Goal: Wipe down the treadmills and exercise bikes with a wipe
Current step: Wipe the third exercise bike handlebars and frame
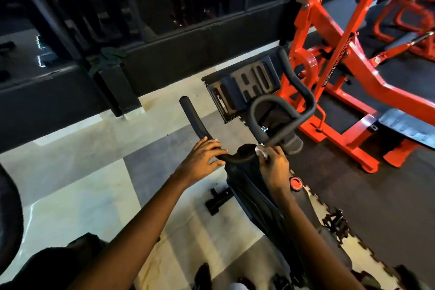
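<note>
A black exercise bike (256, 190) stands in front of me, its curved black handlebar (282, 106) reaching forward. My left hand (202, 160) rests on the left handlebar grip with fingers laid over it. My right hand (274, 165) pinches a small white wipe (261, 149) and presses it against the handlebar's centre. A red knob (296, 183) sits on the frame just right of my right wrist. One pedal (335, 225) shows at the lower right.
An orange weight machine (348, 82) stands close on the right over dark rubber flooring (376, 207). A black wall with dark glass panels (141, 30) runs across the back. Pale floor tiles (82, 172) lie to the left. A dark rounded object (9, 219) sits at the left edge.
</note>
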`<state>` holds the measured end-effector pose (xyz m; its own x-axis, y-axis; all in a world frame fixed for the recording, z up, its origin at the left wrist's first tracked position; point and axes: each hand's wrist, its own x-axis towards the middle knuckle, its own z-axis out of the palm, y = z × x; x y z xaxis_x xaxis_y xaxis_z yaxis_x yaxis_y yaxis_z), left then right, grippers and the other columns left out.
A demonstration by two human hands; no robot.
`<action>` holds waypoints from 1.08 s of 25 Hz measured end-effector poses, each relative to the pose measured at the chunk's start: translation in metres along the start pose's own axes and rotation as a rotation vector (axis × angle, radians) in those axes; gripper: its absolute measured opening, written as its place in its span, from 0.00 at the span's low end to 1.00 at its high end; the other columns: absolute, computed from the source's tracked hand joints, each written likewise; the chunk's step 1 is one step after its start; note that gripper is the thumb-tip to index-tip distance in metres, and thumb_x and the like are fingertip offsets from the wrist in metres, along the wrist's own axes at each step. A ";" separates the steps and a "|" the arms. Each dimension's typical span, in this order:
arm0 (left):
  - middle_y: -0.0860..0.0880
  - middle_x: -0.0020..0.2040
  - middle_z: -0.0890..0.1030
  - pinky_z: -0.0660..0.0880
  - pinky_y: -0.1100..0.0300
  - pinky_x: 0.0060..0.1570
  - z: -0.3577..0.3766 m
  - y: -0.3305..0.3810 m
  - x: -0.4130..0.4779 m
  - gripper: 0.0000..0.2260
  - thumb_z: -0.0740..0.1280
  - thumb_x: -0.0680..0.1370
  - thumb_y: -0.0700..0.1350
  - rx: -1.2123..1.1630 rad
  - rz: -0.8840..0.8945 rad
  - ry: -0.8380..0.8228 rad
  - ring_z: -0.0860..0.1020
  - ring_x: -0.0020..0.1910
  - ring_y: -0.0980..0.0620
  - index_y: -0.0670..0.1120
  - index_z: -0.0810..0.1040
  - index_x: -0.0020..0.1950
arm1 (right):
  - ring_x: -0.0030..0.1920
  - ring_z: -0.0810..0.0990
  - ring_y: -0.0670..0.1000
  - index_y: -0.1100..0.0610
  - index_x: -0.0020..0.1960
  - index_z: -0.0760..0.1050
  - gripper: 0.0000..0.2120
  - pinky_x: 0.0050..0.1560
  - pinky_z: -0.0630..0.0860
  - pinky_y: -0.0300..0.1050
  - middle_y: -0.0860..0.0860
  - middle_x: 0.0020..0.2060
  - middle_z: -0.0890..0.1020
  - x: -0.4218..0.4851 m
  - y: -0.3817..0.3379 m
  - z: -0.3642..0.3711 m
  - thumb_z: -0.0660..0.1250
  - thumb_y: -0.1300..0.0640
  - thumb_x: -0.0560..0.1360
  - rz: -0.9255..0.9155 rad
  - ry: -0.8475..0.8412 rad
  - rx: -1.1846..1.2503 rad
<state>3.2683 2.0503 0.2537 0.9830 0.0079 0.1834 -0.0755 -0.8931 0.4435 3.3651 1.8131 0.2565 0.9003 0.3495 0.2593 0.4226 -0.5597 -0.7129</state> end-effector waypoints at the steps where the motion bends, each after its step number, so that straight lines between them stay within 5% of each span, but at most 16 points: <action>1: 0.50 0.64 0.78 0.55 0.57 0.77 -0.001 -0.004 0.003 0.16 0.70 0.79 0.49 -0.009 0.032 0.004 0.71 0.70 0.52 0.49 0.80 0.66 | 0.46 0.74 0.42 0.56 0.58 0.82 0.09 0.49 0.62 0.19 0.49 0.51 0.75 -0.007 -0.006 0.005 0.69 0.60 0.79 0.010 -0.003 0.021; 5: 0.48 0.60 0.80 0.59 0.57 0.74 -0.005 -0.016 0.014 0.14 0.71 0.78 0.46 -0.053 0.112 -0.038 0.73 0.67 0.50 0.47 0.82 0.63 | 0.48 0.75 0.37 0.55 0.58 0.82 0.09 0.54 0.66 0.22 0.49 0.53 0.79 -0.005 -0.006 0.011 0.69 0.59 0.79 -0.032 0.047 -0.009; 9: 0.49 0.62 0.80 0.58 0.57 0.75 0.002 -0.023 0.015 0.15 0.72 0.78 0.46 -0.157 0.089 -0.026 0.72 0.69 0.51 0.48 0.82 0.64 | 0.51 0.80 0.50 0.52 0.56 0.83 0.08 0.56 0.77 0.43 0.50 0.51 0.81 0.009 -0.006 0.017 0.70 0.59 0.78 0.097 0.175 -0.016; 14: 0.50 0.63 0.79 0.55 0.55 0.76 0.007 -0.027 0.018 0.15 0.72 0.78 0.46 -0.197 0.071 -0.021 0.69 0.70 0.53 0.49 0.82 0.64 | 0.53 0.78 0.46 0.53 0.59 0.83 0.11 0.54 0.73 0.36 0.48 0.56 0.79 -0.017 -0.021 0.031 0.69 0.62 0.78 -0.022 0.033 -0.107; 18: 0.51 0.62 0.79 0.50 0.63 0.75 0.011 -0.031 0.016 0.15 0.72 0.78 0.47 -0.223 0.078 -0.006 0.69 0.70 0.54 0.49 0.81 0.65 | 0.48 0.82 0.51 0.54 0.55 0.85 0.08 0.52 0.77 0.42 0.52 0.49 0.82 0.006 -0.016 0.020 0.71 0.61 0.77 0.079 0.187 -0.075; 23: 0.51 0.61 0.79 0.51 0.59 0.76 0.014 -0.031 0.014 0.15 0.72 0.78 0.47 -0.228 0.086 0.007 0.69 0.69 0.55 0.49 0.81 0.65 | 0.45 0.77 0.42 0.54 0.57 0.84 0.10 0.49 0.67 0.21 0.49 0.50 0.79 -0.024 -0.032 0.035 0.70 0.63 0.77 0.108 0.121 -0.073; 27: 0.51 0.62 0.79 0.51 0.58 0.77 0.014 -0.030 0.013 0.15 0.71 0.79 0.47 -0.220 0.083 0.003 0.70 0.70 0.54 0.49 0.81 0.65 | 0.46 0.79 0.45 0.53 0.55 0.84 0.09 0.49 0.71 0.29 0.50 0.50 0.80 -0.004 -0.017 0.023 0.71 0.61 0.77 0.082 0.151 -0.080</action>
<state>3.2859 2.0714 0.2307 0.9716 -0.0597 0.2290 -0.1905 -0.7713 0.6072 3.3515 1.8379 0.2528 0.9348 0.1868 0.3019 0.3489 -0.6413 -0.6834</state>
